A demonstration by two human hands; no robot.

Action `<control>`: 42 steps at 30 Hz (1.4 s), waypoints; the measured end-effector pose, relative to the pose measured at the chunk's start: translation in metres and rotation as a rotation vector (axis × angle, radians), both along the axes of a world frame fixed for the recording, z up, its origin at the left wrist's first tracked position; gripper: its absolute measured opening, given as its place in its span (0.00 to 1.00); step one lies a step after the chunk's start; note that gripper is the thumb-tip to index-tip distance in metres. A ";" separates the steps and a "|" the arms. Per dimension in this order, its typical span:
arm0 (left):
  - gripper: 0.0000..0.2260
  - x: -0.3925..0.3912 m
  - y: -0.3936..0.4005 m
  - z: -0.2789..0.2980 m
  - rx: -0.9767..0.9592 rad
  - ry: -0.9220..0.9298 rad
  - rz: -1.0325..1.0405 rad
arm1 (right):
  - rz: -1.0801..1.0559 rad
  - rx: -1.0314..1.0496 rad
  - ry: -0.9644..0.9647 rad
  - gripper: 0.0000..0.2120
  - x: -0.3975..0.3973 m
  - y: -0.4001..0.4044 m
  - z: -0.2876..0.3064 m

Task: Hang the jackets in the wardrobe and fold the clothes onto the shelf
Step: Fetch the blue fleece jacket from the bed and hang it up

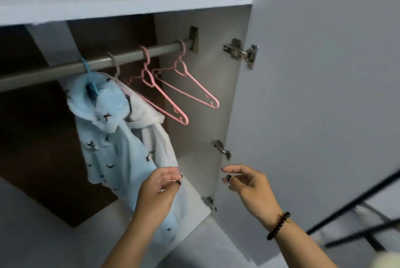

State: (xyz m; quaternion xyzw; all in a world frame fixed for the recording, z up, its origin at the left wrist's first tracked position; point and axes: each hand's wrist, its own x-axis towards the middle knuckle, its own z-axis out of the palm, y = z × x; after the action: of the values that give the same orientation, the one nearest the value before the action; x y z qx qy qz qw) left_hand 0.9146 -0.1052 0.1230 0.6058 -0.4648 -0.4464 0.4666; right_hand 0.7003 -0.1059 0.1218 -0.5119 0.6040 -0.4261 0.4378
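A pale blue fleece jacket with small dark motifs [112, 148] hangs from a blue plastic hanger [87, 70] on the grey metal rail [65, 68] of the white wardrobe [216, 72], a white garment [151, 129] just behind it. The left hand [159, 187] pinches the blue jacket's lower right edge, apparently to straighten its drape. The right hand [249, 183] hovers empty nearby, fingers loosely spread, while two pink plastic hangers [173, 92] wait bare on the rail's right.

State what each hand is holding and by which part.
The left hand pinches the lower edge of the white garment hanging beside the blue jacket. The right hand is open, holding nothing.
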 end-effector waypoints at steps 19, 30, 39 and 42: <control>0.09 -0.227 0.123 -0.050 0.225 -0.150 -0.876 | -0.744 0.182 0.015 0.11 -0.175 0.286 -0.044; 0.11 -0.446 0.270 -0.066 0.288 -0.190 -1.157 | -0.984 0.256 0.045 0.13 -0.354 0.464 -0.049; 0.12 -0.596 0.370 -0.045 0.289 -0.254 -1.382 | -1.143 0.306 0.019 0.12 -0.458 0.586 -0.040; 0.12 -0.637 0.385 -0.043 0.274 -0.300 -1.443 | -1.206 0.313 -0.009 0.12 -0.484 0.608 -0.046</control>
State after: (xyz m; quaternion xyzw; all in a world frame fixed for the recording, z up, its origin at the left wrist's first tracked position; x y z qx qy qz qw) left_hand 0.2775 0.2797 0.0798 0.2577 -0.7456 -0.6079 -0.0900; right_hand 0.2167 0.5017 0.0756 -0.0087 0.8402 -0.5068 0.1927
